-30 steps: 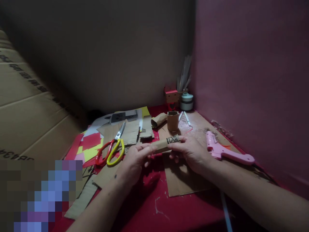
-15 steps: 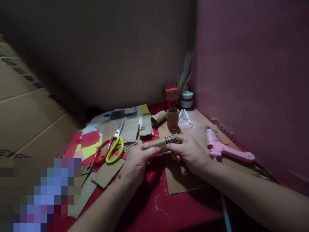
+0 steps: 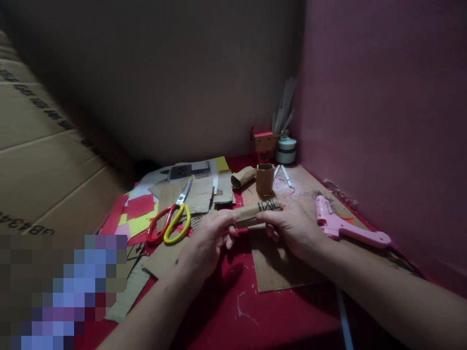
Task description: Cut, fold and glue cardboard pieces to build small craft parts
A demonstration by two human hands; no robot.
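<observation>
Between my two hands, above the table, is a narrow strip of brown cardboard (image 3: 248, 214) with black printing near its right end. My left hand (image 3: 215, 236) pinches its left end, thumb along the top. Thumb and fingers of my right hand (image 3: 292, 226) close on the printed end. Just behind the strip stands a short cardboard tube (image 3: 265, 180), upright. Another rolled cardboard tube (image 3: 243, 178) lies on its side next to it. Under my right hand is a flat cardboard sheet (image 3: 280, 272).
Scissors (image 3: 171, 221) with red and yellow handles lie on cardboard scraps at left. A pink glue gun (image 3: 339, 226) rests at right. At the back stand a small cardboard figure (image 3: 263, 143) and a pale lidded pot (image 3: 286, 149). A large carton (image 3: 40, 160) rises at left.
My view has shifted slightly, so the scene sits a little further right. The fingers of my left hand have moved along the cardboard strip's near side; both hands still hold it.
</observation>
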